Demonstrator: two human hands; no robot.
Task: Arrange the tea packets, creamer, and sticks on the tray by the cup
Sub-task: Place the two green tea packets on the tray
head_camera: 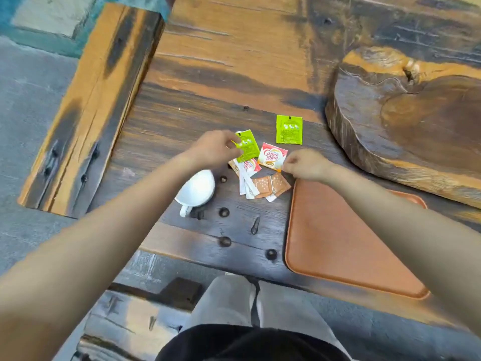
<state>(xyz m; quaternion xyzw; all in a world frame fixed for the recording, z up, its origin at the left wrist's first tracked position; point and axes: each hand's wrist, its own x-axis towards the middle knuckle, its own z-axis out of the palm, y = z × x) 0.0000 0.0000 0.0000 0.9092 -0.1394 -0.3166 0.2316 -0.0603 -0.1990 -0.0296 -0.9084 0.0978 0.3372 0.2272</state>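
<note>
My left hand pinches the near edge of a green tea packet and holds it tilted just above the table. A second green tea packet lies flat farther back. My right hand is closed at the corner of a Coffee mate creamer packet. Another creamer packet lies partly under the held tea packet. White sticks and orange sugar packets lie in a loose pile between the white cup and the brown tray. The tray holds nothing.
A thick wooden slab rises at the right, behind the tray. Dark metal studs dot the table near the cup. The table's left edge drops to a grey floor. My legs show below the near edge.
</note>
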